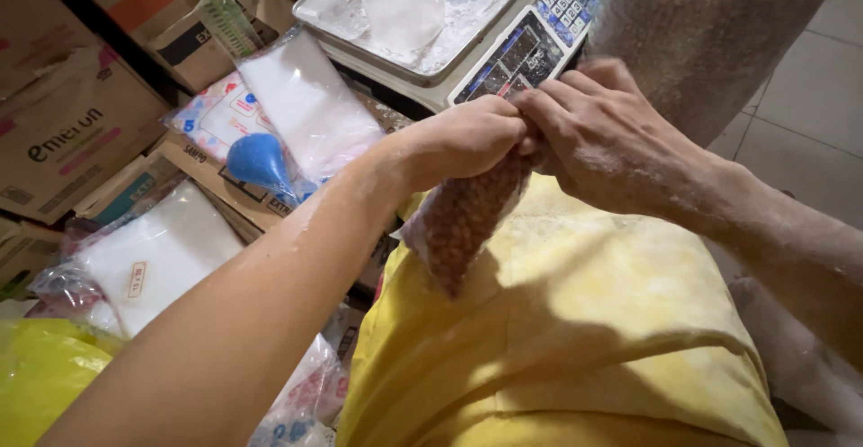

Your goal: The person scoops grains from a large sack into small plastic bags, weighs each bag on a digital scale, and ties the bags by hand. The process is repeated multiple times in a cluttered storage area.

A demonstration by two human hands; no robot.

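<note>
Starting at the far left, cardboard boxes (63, 115) are stacked against the wall, with a yellow bag (40, 371) below them and flat packets of white powder (153, 254) lying across the pile. A blue plastic scoop (259, 161) rests among more packets. Further right, a weighing scale (467, 25) stands with a dusty steel pan and a keypad facing the person.

At the centre, the left hand (467, 137) is closed tight around the neck of a small clear bag of peanuts (463, 222), and the right hand (598, 137) pinches the same gathered plastic from the other side, fingers curled in. The step in hand looks like twisting or knotting the bag's mouth shut; finishing it would call for a firm grip on the neck while the plastic is wound or tied, without letting the nuts spill.

The bag hangs below both fists, over the person's yellow-clothed lap (575, 339). It is narrow, well filled with reddish-brown nuts, its film slightly dusty. To the right stands a large sack (710, 34).
</note>
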